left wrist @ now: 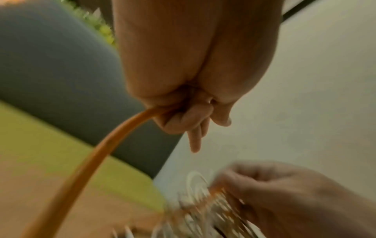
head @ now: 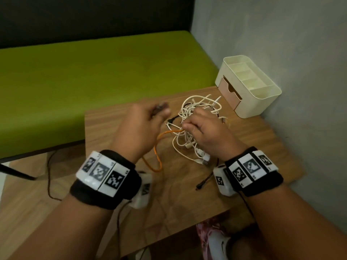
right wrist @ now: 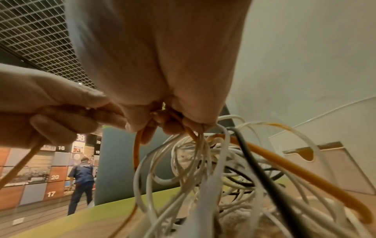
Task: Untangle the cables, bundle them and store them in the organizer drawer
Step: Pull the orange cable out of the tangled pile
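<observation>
A tangle of white cables (head: 195, 117) with a black cable (head: 173, 118) and an orange cable (head: 157, 145) lies on the small wooden table (head: 253, 139). My right hand (head: 204, 128) grips strands of the tangle (right wrist: 195, 161), pinching white and orange ones at its fingertips (right wrist: 191, 127). My left hand (head: 142, 124), blurred, holds the orange cable (left wrist: 97, 154) in curled fingers (left wrist: 183, 119) just left of the tangle. The cream organizer (head: 249, 85) with a closed pink drawer (head: 230, 93) stands at the table's back right corner.
A green padded bench (head: 93, 77) runs behind and left of the table. A grey wall (head: 291, 53) closes the right side. A loose black cable end (head: 204, 182) lies near the table's front. A person (right wrist: 81, 182) stands far off in the right wrist view.
</observation>
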